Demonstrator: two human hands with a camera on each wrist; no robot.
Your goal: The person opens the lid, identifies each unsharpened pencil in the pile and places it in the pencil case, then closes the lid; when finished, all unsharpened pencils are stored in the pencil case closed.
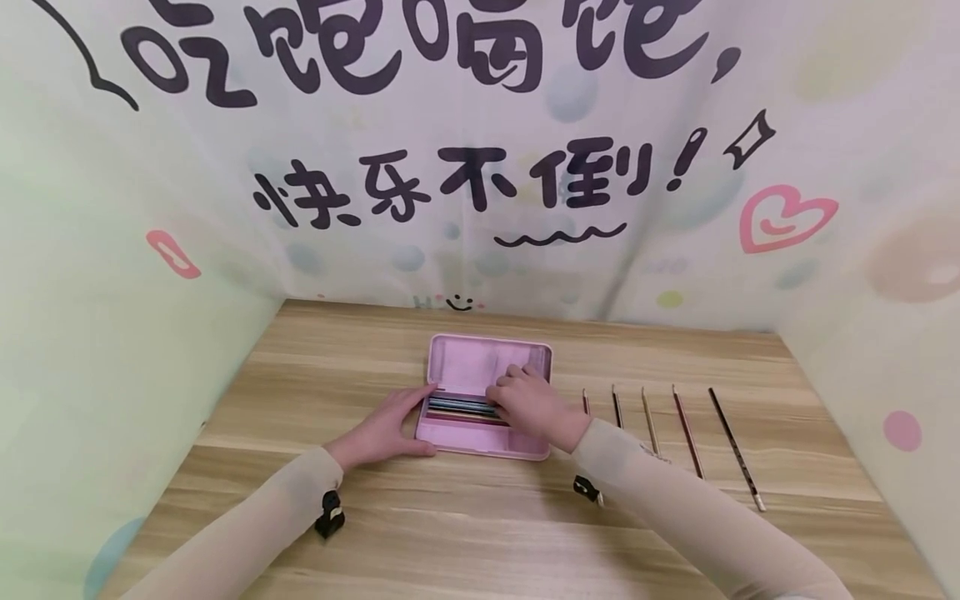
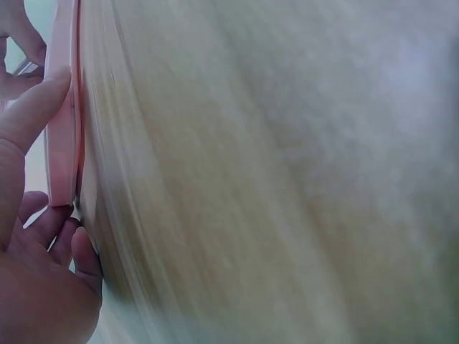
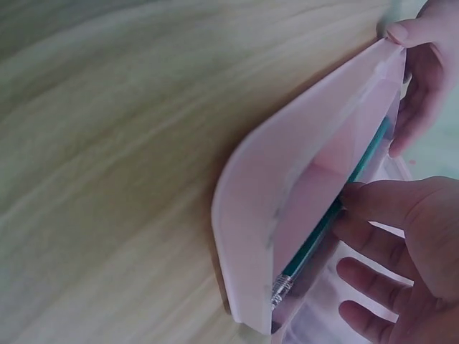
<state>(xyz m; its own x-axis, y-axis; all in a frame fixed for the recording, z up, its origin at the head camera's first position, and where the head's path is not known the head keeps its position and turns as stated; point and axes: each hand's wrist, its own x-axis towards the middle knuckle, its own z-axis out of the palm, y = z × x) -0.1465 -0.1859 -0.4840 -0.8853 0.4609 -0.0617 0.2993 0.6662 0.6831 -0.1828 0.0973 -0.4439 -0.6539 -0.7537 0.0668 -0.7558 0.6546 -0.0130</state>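
A pink pencil case (image 1: 465,437) lies on the table with its lid (image 1: 461,360) tilted back. Several pencils (image 1: 459,407) lie side by side inside. My left hand (image 1: 384,428) holds the case's left end, its thumb at the front wall (image 2: 62,161) and its fingers around the end. Over the right part of the case, my right hand (image 1: 531,403) pinches a green pencil (image 3: 314,235) between thumb and index finger; the other fingers are spread. This pencil, with a metal ferrule at its near end, is still within the case walls.
To the right of the case, several pencils lie apart in a row, among them a dark red pencil (image 1: 687,429) and a black pencil (image 1: 735,446). My right forearm covers the lower ends of some. A printed curtain (image 1: 465,267) hangs behind the wooden table (image 1: 480,517).
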